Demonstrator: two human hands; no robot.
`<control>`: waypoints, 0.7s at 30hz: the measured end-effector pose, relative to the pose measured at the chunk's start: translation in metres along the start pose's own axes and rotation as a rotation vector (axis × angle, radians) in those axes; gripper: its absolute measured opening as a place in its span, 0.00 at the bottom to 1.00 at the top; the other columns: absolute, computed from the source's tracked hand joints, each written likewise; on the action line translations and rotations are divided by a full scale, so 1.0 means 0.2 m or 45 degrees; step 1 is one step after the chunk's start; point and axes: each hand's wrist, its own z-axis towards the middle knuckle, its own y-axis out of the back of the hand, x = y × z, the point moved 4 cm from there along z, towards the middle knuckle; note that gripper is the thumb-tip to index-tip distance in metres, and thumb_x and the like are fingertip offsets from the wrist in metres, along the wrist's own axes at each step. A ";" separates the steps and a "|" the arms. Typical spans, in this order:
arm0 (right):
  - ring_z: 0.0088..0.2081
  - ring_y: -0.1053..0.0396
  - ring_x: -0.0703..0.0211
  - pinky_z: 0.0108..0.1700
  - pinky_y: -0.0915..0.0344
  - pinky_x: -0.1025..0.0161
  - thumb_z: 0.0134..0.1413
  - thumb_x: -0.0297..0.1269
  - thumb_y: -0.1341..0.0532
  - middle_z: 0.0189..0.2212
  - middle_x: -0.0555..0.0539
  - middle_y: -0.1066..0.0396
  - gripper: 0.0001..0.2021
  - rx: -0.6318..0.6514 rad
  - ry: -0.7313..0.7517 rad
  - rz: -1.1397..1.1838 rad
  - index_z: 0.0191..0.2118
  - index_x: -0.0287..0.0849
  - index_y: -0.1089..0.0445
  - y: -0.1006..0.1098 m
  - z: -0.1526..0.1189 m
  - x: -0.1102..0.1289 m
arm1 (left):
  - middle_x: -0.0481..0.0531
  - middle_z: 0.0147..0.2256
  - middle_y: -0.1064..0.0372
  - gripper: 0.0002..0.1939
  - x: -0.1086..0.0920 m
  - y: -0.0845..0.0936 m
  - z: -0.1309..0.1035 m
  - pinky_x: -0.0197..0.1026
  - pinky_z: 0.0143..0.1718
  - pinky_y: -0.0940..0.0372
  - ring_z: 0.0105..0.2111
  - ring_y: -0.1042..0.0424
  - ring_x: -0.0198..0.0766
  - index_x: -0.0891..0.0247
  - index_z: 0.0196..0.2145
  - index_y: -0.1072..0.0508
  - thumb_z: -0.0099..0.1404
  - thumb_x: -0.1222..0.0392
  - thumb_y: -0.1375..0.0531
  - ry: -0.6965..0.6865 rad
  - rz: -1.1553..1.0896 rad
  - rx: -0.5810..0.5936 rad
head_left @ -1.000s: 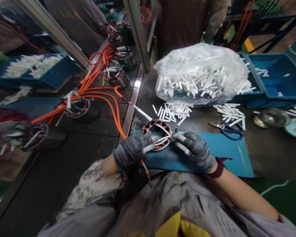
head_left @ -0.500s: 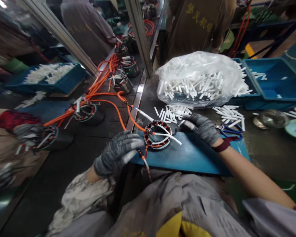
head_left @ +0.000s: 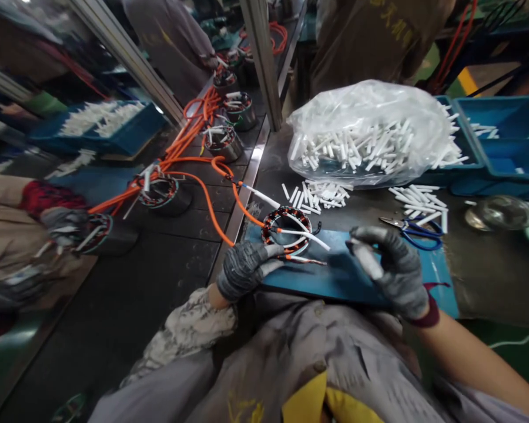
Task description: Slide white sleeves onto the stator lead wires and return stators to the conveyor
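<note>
Wound ring (head_left: pixel 268 234), one: by the blue mat (head_left: pixel 326 279), at our left hand's (head_left: pixel 242 270) one o'clock, our right hand's (head_left: pixel 394 270) ten. Left pinches a wire lead (head_left: pixel 304 260); right curls apart, contents we cannot tell.

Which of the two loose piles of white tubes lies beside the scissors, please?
The right pile: the scissors are beside it, whereas the left pile lies behind the wound ring.

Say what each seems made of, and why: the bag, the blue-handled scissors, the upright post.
Bag: thin, clear, glossy plastic film; it creases and white tubes show through.
Scissors: probably steel blades, greyish; smooth blue handles, perhaps plastic.
Post: likely dull metal, grey with streaky highlights.
</note>
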 end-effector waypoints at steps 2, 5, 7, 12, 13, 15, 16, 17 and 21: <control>0.35 0.20 0.58 0.38 0.24 0.64 0.62 0.36 0.35 0.36 0.49 0.19 0.06 0.128 -0.086 0.061 0.43 0.46 0.23 0.00 -0.09 0.07 | 0.53 0.34 0.19 0.16 0.00 0.00 0.01 0.38 0.38 0.26 0.34 0.20 0.39 0.60 0.45 0.18 0.76 0.49 0.43 0.002 -0.007 0.017; 0.34 0.20 0.57 0.37 0.23 0.64 0.61 0.35 0.35 0.36 0.48 0.18 0.06 0.214 -0.178 0.095 0.42 0.45 0.22 -0.05 -0.17 0.08 | 0.52 0.36 0.19 0.15 0.01 0.00 0.02 0.38 0.39 0.25 0.35 0.19 0.39 0.60 0.45 0.18 0.75 0.51 0.43 0.002 -0.034 0.050; 0.36 0.20 0.57 0.39 0.23 0.64 0.62 0.35 0.35 0.37 0.48 0.18 0.07 0.224 -0.175 0.129 0.44 0.45 0.22 -0.08 -0.18 0.06 | 0.52 0.36 0.19 0.15 0.00 0.00 0.02 0.38 0.39 0.25 0.35 0.20 0.39 0.59 0.45 0.18 0.75 0.52 0.43 -0.002 -0.055 0.048; 0.43 0.21 0.58 0.46 0.25 0.64 0.66 0.35 0.37 0.43 0.47 0.19 0.10 0.393 0.104 0.098 0.49 0.48 0.21 -0.10 -0.15 0.06 | 0.52 0.35 0.19 0.15 -0.02 0.03 0.03 0.37 0.40 0.26 0.35 0.20 0.38 0.61 0.46 0.19 0.76 0.52 0.43 -0.033 -0.053 -0.011; 0.43 0.21 0.57 0.46 0.25 0.63 0.68 0.36 0.39 0.44 0.45 0.19 0.11 0.445 0.182 0.054 0.51 0.48 0.21 -0.11 -0.15 0.06 | 0.52 0.35 0.19 0.15 -0.03 0.03 0.04 0.36 0.39 0.26 0.35 0.20 0.37 0.62 0.45 0.19 0.76 0.52 0.43 -0.047 -0.049 -0.018; 0.42 0.21 0.53 0.42 0.25 0.60 0.71 0.40 0.43 0.43 0.42 0.19 0.14 0.541 0.253 -0.030 0.53 0.47 0.22 -0.16 -0.17 0.07 | 0.52 0.33 0.19 0.17 -0.04 0.04 0.04 0.36 0.37 0.27 0.33 0.20 0.37 0.62 0.44 0.19 0.77 0.51 0.44 -0.073 -0.061 -0.021; 0.40 0.21 0.52 0.41 0.25 0.59 0.71 0.42 0.44 0.41 0.41 0.19 0.16 0.583 0.212 -0.040 0.53 0.46 0.22 -0.19 -0.17 0.06 | 0.51 0.33 0.19 0.17 -0.04 0.04 0.03 0.35 0.36 0.27 0.32 0.20 0.36 0.63 0.44 0.19 0.77 0.51 0.45 -0.074 -0.074 -0.020; 0.38 0.21 0.52 0.40 0.26 0.59 0.71 0.45 0.44 0.39 0.41 0.19 0.17 0.631 0.112 -0.010 0.53 0.46 0.21 -0.22 -0.18 0.05 | 0.51 0.32 0.19 0.18 -0.04 0.04 0.02 0.35 0.35 0.27 0.31 0.20 0.36 0.62 0.43 0.19 0.77 0.51 0.45 -0.071 -0.087 -0.015; 0.27 0.28 0.60 0.35 0.29 0.63 0.70 0.54 0.44 0.26 0.46 0.23 0.22 0.863 -0.596 0.578 0.37 0.42 0.21 -0.37 -0.22 0.00 | 0.50 0.32 0.19 0.16 -0.03 0.04 -0.02 0.35 0.33 0.27 0.29 0.21 0.35 0.61 0.42 0.19 0.76 0.51 0.43 -0.044 -0.110 -0.012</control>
